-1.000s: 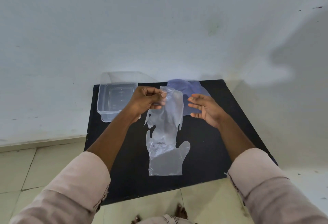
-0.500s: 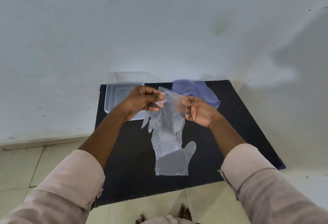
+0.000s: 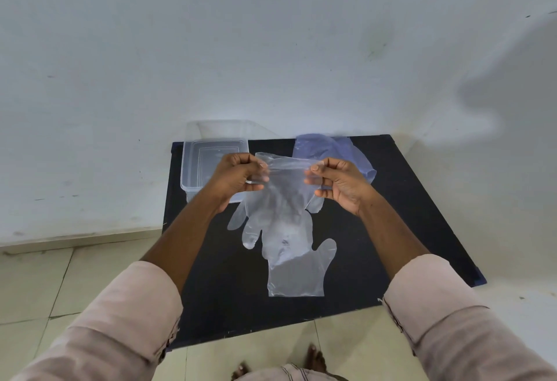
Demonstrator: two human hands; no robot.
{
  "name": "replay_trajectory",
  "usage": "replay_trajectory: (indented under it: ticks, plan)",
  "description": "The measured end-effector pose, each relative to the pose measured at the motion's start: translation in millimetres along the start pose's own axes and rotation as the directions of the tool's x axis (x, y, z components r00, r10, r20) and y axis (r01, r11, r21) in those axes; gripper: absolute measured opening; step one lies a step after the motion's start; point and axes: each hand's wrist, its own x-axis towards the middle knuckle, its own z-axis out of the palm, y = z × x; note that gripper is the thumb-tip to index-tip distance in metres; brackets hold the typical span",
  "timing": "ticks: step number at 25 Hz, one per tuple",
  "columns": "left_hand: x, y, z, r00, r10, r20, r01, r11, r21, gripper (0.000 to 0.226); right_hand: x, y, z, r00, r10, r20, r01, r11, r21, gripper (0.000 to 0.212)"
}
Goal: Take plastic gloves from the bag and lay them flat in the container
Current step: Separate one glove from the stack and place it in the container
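I hold a clear plastic glove (image 3: 281, 199) up above the black mat, cuff at the top and fingers hanging down. My left hand (image 3: 238, 177) pinches the cuff's left corner and my right hand (image 3: 337, 181) pinches the right corner, stretching the cuff flat between them. A second clear glove (image 3: 298, 272) lies flat on the mat below, fingers pointing away from me. The clear rectangular container (image 3: 197, 166) stands at the mat's far left corner, partly behind my left hand. The bluish plastic bag (image 3: 340, 148) lies at the far edge, behind my right hand.
The black mat (image 3: 407, 214) lies on a pale tiled floor (image 3: 45, 284) against a white wall. A clear lid (image 3: 220, 129) leans on the wall behind the container. My bare feet (image 3: 313, 359) show at the mat's near edge.
My right hand has come in and taken the cuff's right corner. Both hands have pulled apart, spreading the crumpled glove wide and flat.
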Motion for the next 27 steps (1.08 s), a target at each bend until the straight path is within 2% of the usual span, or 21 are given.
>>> replay_trajectory:
  ticks: [8, 12, 15, 22, 27]
  plan:
    - [7.1, -1.6, 12.3, 0.999, 0.029, -0.038, -0.034, 0.991, -0.129, 0.008, 1.1, -8.1, 13.1, 0.989, -0.143, -0.033, 0.137, 0.981, -0.137, 0.014]
    - [13.6, 2.0, 16.5, 0.996, 0.047, -0.076, -0.054, 0.995, -0.088, 0.019, 14.9, -12.7, 13.6, 0.987, -0.159, -0.037, 0.150, 0.974, -0.172, 0.009]
    - [22.7, 4.0, 17.4, 0.990, 0.052, -0.133, -0.062, 0.995, -0.072, 0.015, 33.9, -15.9, 12.7, 0.985, -0.169, -0.039, 0.159, 0.969, -0.189, 0.009]
    - [49.0, 12.1, 6.6, 0.969, 0.031, -0.243, -0.036, 0.999, -0.016, 0.024, 89.7, -22.1, 13.2, 0.981, -0.153, 0.118, 0.172, 0.971, -0.169, 0.015]
    - [66.9, 18.3, -19.0, 0.965, -0.016, -0.263, -0.008, 0.996, -0.092, 0.027, 124.8, -31.9, 35.4, 0.978, -0.153, 0.141, 0.178, 0.967, -0.182, 0.023]
